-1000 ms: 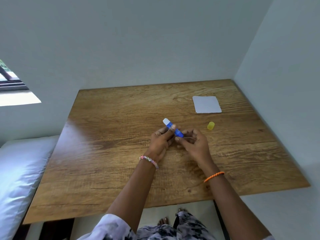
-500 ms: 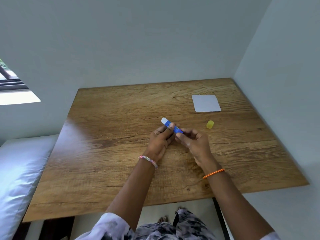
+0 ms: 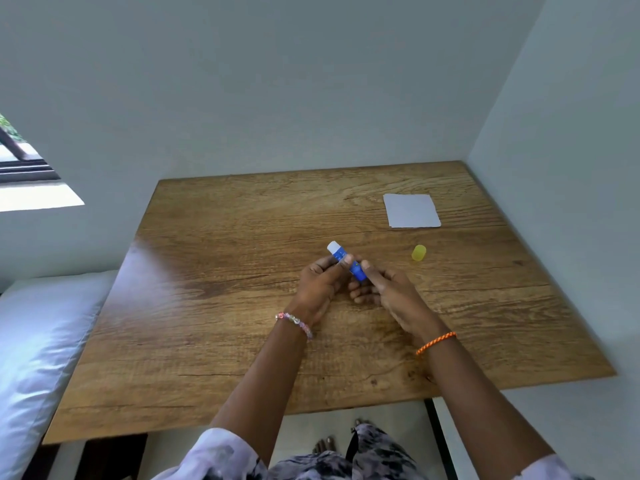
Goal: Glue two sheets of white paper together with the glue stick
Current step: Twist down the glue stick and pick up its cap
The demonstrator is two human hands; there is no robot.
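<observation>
Hands numbered two: the left hand (image 3: 320, 284) and right hand (image 3: 388, 294) both pinched one blue glue stick (image 3: 346, 260) above the wooden table (image 3: 214, 306), fingers closed around it. One yellow cap (image 3: 419, 253) and one white paper square (image 3: 411, 211) lay well apart, unobstructed; whether the square was one sheet or two was unclear.

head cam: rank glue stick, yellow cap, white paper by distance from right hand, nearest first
1. Blue glue stick with white end: pinched in the right hand, shared with the left hand.
2. Small yellow plastic cap: on the wooden table, beyond the hand, to its right.
3. Square white paper: farther back, past the cap.
</observation>
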